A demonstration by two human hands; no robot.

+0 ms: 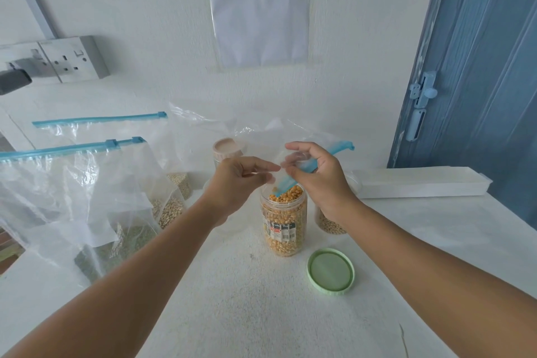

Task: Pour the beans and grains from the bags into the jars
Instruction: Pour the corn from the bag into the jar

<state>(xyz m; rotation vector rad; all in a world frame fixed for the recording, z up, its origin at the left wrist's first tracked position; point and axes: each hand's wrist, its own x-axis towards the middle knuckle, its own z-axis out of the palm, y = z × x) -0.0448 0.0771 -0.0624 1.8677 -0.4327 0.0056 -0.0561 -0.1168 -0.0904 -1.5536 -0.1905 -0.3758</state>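
— While both hands meet above the open corn jar (pixel 284 222), what do they hold?

— An empty clear bag (pixel 247 136) with a blue zip strip (pixel 312 167). The right hand (pixel 315 174) has its fingers curled round the strip and the plastic; the left hand (pixel 241 180) pinches the bag's edge between thumb and fingertips. One end of the strip dips into the jar's mouth, touching the kernels.

— And the jar?

— It stands upright at the middle of the white table (pixel 261 299), filled with yellow corn almost to the rim, a label round its middle. Its green lid (pixel 331 271) lies flat on the table, near and to the right of it.

— Other jars?

— One with pale grain (pixel 329 222) stands just right of the corn jar, partly hidden by the right wrist. Another with a beige lid (pixel 227 149) sits farther back, behind the left hand.

— What remains in bags?

— On the left, two zip bags stand against each other: the near bag (pixel 87 197) holds greenish beans at its bottom, the far bag (pixel 171 206) holds pale grain. Both have blue strips across the top.

— Anything on the wall?

— A printed sheet (pixel 260 6) hangs above, a socket (pixel 66 59) on the left, and a blue door (pixel 479 67) on the right.
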